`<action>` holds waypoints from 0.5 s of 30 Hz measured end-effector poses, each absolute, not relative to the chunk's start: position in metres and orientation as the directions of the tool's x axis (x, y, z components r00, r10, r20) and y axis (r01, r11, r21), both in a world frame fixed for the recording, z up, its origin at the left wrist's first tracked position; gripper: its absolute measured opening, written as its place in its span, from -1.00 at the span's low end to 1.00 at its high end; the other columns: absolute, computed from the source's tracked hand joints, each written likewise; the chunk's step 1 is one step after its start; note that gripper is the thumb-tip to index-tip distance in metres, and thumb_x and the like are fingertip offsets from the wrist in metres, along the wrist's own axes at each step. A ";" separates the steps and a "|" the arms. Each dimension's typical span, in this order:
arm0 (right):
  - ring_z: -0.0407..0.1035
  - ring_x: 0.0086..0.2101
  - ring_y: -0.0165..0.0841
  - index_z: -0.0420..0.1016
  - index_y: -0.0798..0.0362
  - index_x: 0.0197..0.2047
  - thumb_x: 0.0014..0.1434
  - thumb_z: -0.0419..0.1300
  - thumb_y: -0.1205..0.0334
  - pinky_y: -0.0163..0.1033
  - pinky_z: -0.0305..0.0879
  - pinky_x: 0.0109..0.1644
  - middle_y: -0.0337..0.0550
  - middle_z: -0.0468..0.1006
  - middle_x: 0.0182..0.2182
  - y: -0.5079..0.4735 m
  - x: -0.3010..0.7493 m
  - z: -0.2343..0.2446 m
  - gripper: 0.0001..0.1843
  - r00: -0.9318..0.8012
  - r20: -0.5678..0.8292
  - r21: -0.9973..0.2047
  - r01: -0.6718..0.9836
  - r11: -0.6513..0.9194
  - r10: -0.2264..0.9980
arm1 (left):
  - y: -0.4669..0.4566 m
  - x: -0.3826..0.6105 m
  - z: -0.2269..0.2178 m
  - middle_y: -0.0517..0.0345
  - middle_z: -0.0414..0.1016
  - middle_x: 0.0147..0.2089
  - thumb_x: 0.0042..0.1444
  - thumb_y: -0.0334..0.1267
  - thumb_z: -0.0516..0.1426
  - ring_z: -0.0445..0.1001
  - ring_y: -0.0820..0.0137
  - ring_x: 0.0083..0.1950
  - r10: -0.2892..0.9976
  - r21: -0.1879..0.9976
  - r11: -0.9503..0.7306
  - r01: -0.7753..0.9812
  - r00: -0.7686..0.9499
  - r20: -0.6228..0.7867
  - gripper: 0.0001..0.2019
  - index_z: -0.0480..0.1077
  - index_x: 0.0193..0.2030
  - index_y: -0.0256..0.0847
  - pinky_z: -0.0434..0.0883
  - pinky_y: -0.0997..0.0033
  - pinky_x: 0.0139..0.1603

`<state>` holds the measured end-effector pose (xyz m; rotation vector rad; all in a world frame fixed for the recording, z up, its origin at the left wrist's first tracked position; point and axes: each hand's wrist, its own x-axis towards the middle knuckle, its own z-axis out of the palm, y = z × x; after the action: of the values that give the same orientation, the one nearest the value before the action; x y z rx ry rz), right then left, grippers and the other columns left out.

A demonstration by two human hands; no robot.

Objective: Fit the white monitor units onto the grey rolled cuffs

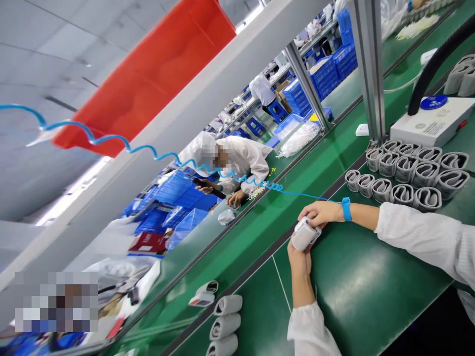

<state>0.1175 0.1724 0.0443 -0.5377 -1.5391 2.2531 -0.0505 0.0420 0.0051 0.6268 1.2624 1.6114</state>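
Note:
A small rolled grey-white cuff (305, 233) stands on the green belt (356, 291). Both my hands are on it. My left hand (299, 258) comes up from below and wraps the roll's lower side, fingers closed. My right hand (322, 212) comes in from the right, fingers curled over the roll's top. That wrist wears a blue strap (346, 208) with a blue coiled cord (156, 153) running off to the upper left. Both arms are in white sleeves.
Several rolled grey cuffs (408, 173) stand in two rows at the right, behind them a white box device (430, 123) with a black hose. More cuffs (226, 321) lie at the lower left. A co-worker in white (241, 158) leans over the far table. Blue crates (326, 74) are stacked beyond.

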 end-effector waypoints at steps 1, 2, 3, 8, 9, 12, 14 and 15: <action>0.61 -0.29 -0.34 0.61 0.09 0.14 -0.07 0.53 0.27 -0.31 0.56 -0.25 -0.17 0.76 -0.18 0.172 0.117 0.042 -0.35 -0.864 -0.112 -0.939 -0.070 -0.337 0.491 | 0.042 -0.050 0.004 -0.08 0.76 0.03 -0.11 -0.13 0.59 0.75 0.19 -0.08 0.899 0.933 0.001 -0.360 -0.408 -0.158 -0.42 0.69 0.09 -0.21 0.70 0.22 -0.07; 0.60 -0.31 -0.35 0.60 0.09 0.14 -0.08 0.50 0.29 -0.32 0.54 -0.26 -0.19 0.76 -0.21 0.172 0.116 0.040 -0.35 -0.860 -0.112 -0.945 -0.062 -0.321 0.497 | 0.042 -0.050 0.002 -0.06 0.77 0.01 -0.11 -0.14 0.58 0.75 0.19 -0.10 0.898 0.936 0.008 -0.351 -0.409 -0.161 -0.42 0.69 0.09 -0.21 0.69 0.22 -0.09; 0.59 -0.32 -0.35 0.61 0.09 0.13 -0.07 0.48 0.30 -0.33 0.52 -0.28 -0.21 0.75 -0.24 0.172 0.116 0.039 -0.37 -0.855 -0.108 -0.955 -0.052 -0.292 0.507 | 0.042 -0.050 0.001 -0.05 0.77 -0.01 -0.12 -0.15 0.58 0.74 0.19 -0.11 0.897 0.939 0.015 -0.343 -0.411 -0.164 -0.42 0.69 0.09 -0.21 0.69 0.23 -0.10; 0.56 -0.33 -0.33 0.65 0.08 0.08 -0.02 0.43 0.31 -0.33 0.45 -0.30 -0.21 0.75 -0.28 0.174 0.115 0.031 -0.47 -0.808 -0.068 -0.994 0.008 -0.105 0.586 | 0.042 -0.049 -0.005 -0.03 0.77 -0.04 -0.12 -0.19 0.53 0.75 0.16 -0.11 0.887 0.956 0.026 -0.291 -0.435 -0.156 -0.43 0.69 0.09 -0.22 0.70 0.16 -0.06; 0.56 -0.34 -0.34 0.65 0.07 0.08 -0.02 0.43 0.31 -0.33 0.44 -0.31 -0.21 0.75 -0.28 0.175 0.116 0.030 -0.47 -0.807 -0.064 -0.995 0.007 -0.099 0.588 | 0.043 -0.048 -0.006 -0.05 0.77 -0.03 -0.10 -0.18 0.52 0.75 0.15 -0.10 0.888 0.958 0.028 -0.284 -0.433 -0.154 -0.43 0.68 0.11 -0.22 0.70 0.14 -0.03; 0.58 -0.34 -0.33 0.61 0.07 0.14 0.03 0.48 0.26 -0.31 0.49 -0.28 -0.20 0.75 -0.26 0.177 0.118 0.028 -0.44 -0.821 -0.084 -0.977 -0.045 -0.209 0.565 | 0.046 -0.047 -0.012 -0.10 0.76 0.02 -0.06 -0.16 0.50 0.75 0.12 -0.07 0.878 0.955 0.013 -0.295 -0.453 -0.152 -0.42 0.66 0.15 -0.24 0.70 0.09 -0.01; 0.65 -0.23 -0.28 0.59 0.06 0.19 0.13 0.52 0.12 -0.24 0.59 -0.16 -0.12 0.76 -0.18 0.175 0.119 0.026 -0.42 -0.821 -0.132 -0.933 -0.086 -0.349 0.555 | 0.052 -0.046 -0.016 -0.15 0.75 0.05 -0.06 -0.16 0.48 0.75 0.09 -0.03 0.837 0.940 -0.062 -0.334 -0.530 -0.133 -0.42 0.65 0.14 -0.26 0.69 0.06 0.02; 0.67 -0.15 -0.24 0.59 0.05 0.19 0.17 0.53 0.04 -0.19 0.64 -0.08 -0.06 0.76 -0.10 0.172 0.118 0.025 -0.42 -0.824 -0.160 -0.904 -0.099 -0.415 0.544 | 0.055 -0.046 -0.018 -0.17 0.74 0.07 -0.06 -0.17 0.47 0.74 0.07 0.02 0.805 0.929 -0.126 -0.349 -0.583 -0.110 -0.43 0.65 0.14 -0.26 0.68 0.04 0.07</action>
<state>0.1177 0.1720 0.0247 -0.6185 -1.4085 2.2713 -0.0459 0.0546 -0.0182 0.5484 1.3279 1.8153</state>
